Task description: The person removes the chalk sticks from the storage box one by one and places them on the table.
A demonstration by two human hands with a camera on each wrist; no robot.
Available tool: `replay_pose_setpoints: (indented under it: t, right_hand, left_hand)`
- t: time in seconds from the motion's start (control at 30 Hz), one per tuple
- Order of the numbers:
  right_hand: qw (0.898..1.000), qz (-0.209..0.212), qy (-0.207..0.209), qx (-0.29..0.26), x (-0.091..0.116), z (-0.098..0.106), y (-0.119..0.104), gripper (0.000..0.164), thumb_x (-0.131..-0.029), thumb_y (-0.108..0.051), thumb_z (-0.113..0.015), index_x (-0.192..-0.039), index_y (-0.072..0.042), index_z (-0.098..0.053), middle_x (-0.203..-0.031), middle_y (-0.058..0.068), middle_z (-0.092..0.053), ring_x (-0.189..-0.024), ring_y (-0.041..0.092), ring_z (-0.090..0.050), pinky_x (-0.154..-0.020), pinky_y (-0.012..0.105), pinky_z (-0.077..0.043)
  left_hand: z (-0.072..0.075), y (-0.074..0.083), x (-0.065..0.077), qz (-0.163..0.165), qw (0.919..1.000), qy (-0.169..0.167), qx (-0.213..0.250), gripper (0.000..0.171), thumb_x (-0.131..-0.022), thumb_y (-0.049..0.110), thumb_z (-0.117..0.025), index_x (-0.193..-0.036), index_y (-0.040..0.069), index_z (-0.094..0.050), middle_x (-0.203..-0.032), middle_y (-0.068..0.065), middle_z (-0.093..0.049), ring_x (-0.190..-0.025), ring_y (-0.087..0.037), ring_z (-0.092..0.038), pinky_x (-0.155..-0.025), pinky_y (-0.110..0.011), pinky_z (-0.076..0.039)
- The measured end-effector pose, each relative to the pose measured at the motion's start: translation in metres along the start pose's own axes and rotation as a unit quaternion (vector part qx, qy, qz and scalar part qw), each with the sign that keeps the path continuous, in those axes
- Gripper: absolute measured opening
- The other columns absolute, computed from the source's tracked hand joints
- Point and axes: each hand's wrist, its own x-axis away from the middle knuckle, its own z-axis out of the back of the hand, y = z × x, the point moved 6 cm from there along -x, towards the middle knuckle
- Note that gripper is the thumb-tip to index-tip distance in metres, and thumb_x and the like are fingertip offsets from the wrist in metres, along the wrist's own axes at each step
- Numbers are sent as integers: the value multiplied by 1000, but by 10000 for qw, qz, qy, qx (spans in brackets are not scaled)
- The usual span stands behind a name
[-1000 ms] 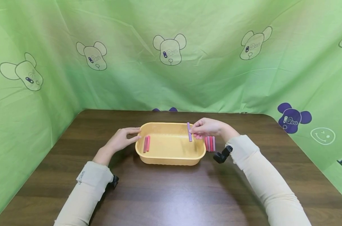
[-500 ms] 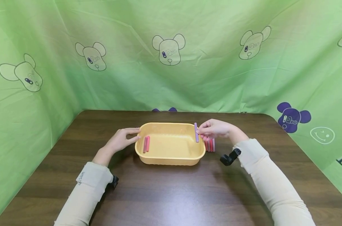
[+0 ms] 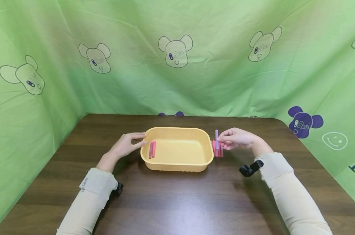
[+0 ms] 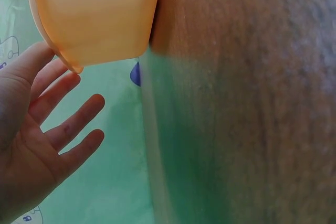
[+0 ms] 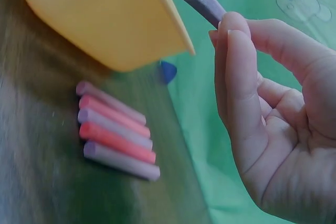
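Note:
My right hand [image 3: 237, 137] pinches a purple chalk stick [image 3: 216, 137] between thumb and fingertips, raised just outside the right end of a yellow plastic basin [image 3: 177, 167]. In the right wrist view, the held chalk's six-sided end points away from the fingers. Below it on the table lies a row of several pink and purple chalk sticks [image 5: 118, 135], side by side and close to the basin. My left hand [image 3: 125, 143] rests its thumb and fingertips on the basin's left rim, fingers spread and fairly straight. Inside the basin, near that end, lie a brownish stick [image 3: 150, 150] and a pink stick [image 3: 154, 149].
The basin stands on a dark wood-grain table [image 3: 171, 199]. A green cloth [image 3: 130, 85] printed with bear faces hangs behind the table and along its sides. A black wrist camera [image 3: 251, 168] sits below the right sleeve.
My right hand has carried the purple chalk stick rightward, from over the basin's right part to above the row outside it. The left hand and basin have stayed put.

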Motion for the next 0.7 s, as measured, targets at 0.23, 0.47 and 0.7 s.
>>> replay_pose_setpoints:
  t: [0.23,0.47,0.7]
  right_hand:
    - [9998,-115,-61,-159,3,11,27,13,-95,-18,-53,-88,-14,-64,-77,-6,-63,-66,-1,-60,-65,16,-55]
    - [9989,-380,119,-252,4,24,53,13,-95,-16,-52,-88,-14,-63,-75,-7,-62,-66,-1,-61,-67,16,-55]
    - [9969,-707,171,-307,3,30,69,15,-95,-16,-52,-87,-16,-65,-75,-7,-64,-67,0,-62,-67,16,-55]
  left_hand:
    - [0,0,0,-2,10000,27,-26,42,-88,22,-65,-125,5,-60,-131,-15,-57,-127,-32,-49,-108,-47,-38]
    - [0,1,0,-51,10000,51,-17,42,-87,22,-65,-125,5,-60,-131,-15,-57,-127,-32,-49,-108,-47,-39]
    - [0,0,0,-1,10000,18,20,42,-88,22,-65,-126,5,-59,-131,-15,-57,-128,-32,-49,-108,-47,-39]
